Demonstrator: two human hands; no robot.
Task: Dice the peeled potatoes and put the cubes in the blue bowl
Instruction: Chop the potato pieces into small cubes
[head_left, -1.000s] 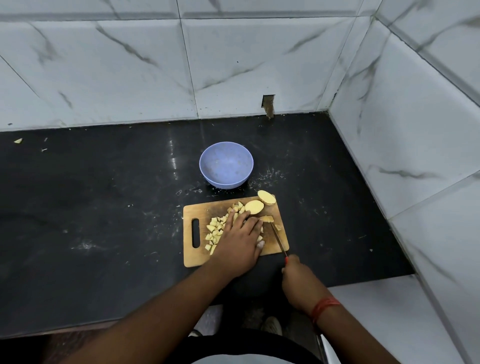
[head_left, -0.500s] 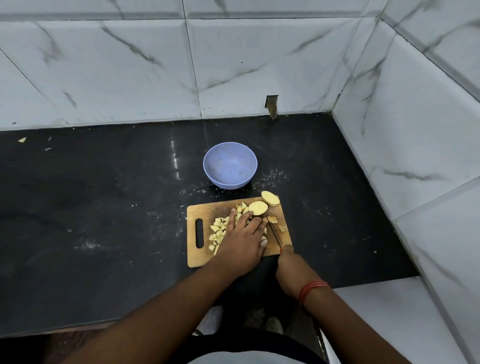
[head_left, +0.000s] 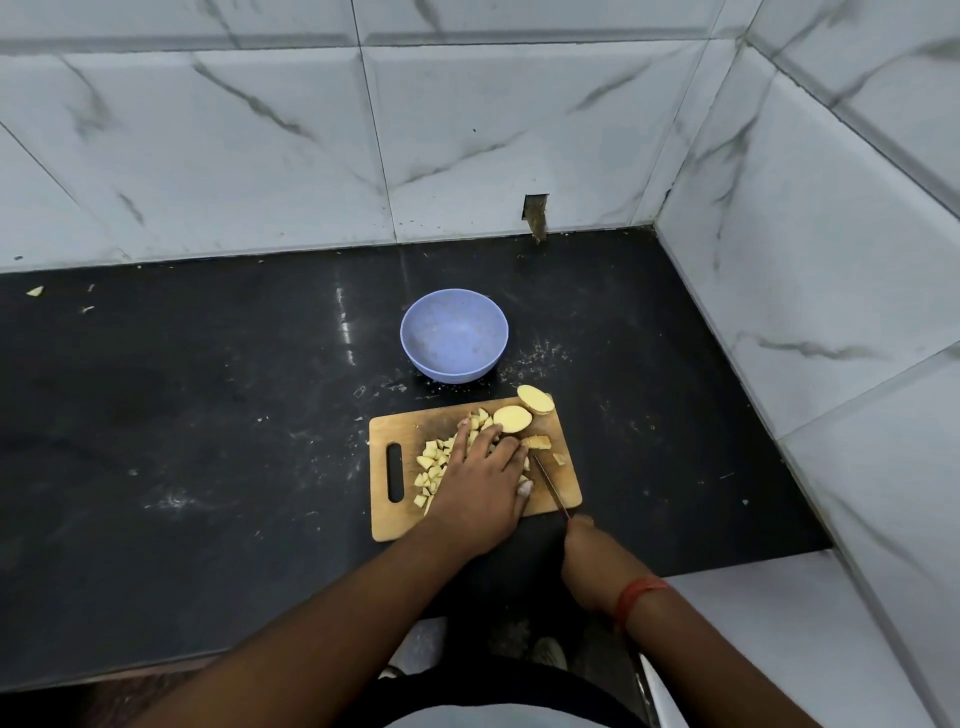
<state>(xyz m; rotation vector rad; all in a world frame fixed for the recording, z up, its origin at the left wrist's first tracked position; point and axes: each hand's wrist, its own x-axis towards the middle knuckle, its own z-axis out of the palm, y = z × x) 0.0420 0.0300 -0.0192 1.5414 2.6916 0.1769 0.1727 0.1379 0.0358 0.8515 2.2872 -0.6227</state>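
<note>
Pinning a small pale potato strip (head_left: 536, 442) under flat left hand (head_left: 480, 480) fingers on the wooden cutting board (head_left: 472, 519), right hand (head_left: 589, 556) wrapped round the slim knife (head_left: 550, 486) handle. Firm, wet, probably slippery; best held flat-side down, fingertips back from the blade. Yellow cubes (head_left: 431, 467) piled beside, empty round blue bowl (head_left: 453, 335) just beyond.

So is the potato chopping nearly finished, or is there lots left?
About halfway. Done: a pile of cubes sits on the cutting board. In hand: the left hand lies over the pile while the right hand holds the knife. Left: two potato halves still need dicing, and the blue bowl looks empty.
</note>
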